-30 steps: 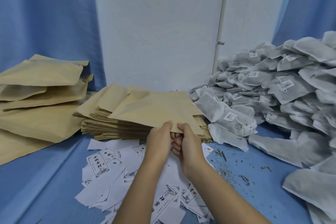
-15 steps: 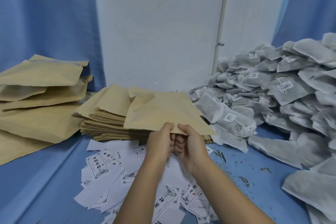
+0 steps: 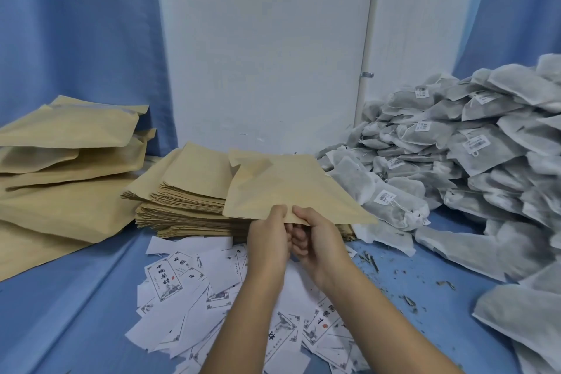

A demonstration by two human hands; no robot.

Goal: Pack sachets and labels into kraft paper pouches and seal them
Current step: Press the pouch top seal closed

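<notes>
A flat kraft paper pouch (image 3: 291,188) is lifted off the stack of empty pouches (image 3: 182,206) in the middle. My left hand (image 3: 268,240) and my right hand (image 3: 318,240) both pinch its near edge, thumbs on top, close together. White printed labels (image 3: 188,291) lie scattered on the blue surface under my forearms. Grey mesh sachets (image 3: 455,167) with small barcode tags are heaped on the right.
Filled kraft pouches (image 3: 66,161) are piled at the left against a blue curtain. A white wall panel (image 3: 267,48) stands behind the stack. Bits of dried herb (image 3: 406,297) litter the blue tabletop (image 3: 76,297) on the right.
The held pouch has slid to the right and come up off the stack, its right corner now over the sachets. Both hands stay pinched on its near edge.
</notes>
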